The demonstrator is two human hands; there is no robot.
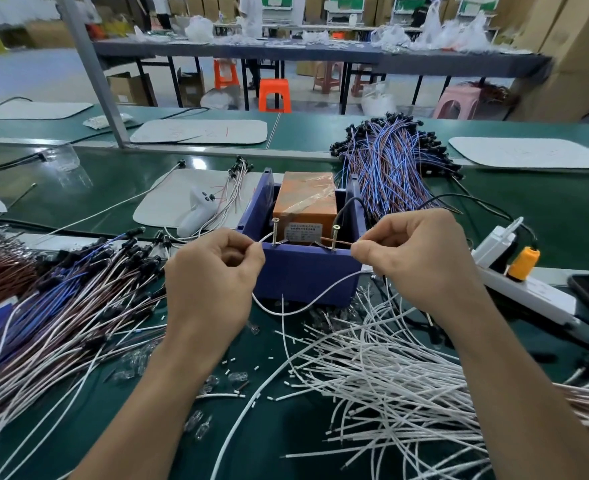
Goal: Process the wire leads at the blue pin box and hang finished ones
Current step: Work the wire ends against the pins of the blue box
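Two pinches: end of white lead (307,306) in left hand (213,282) by left pin (275,233) of blue pin box (303,275); brownish end (324,240) in right hand (414,258) at right pin (335,237); keep both snug on pins imo

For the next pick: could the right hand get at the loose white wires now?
Probably yes: white wires lie beneath the right hand, nothing between, but its fingers pinch a brown lead.
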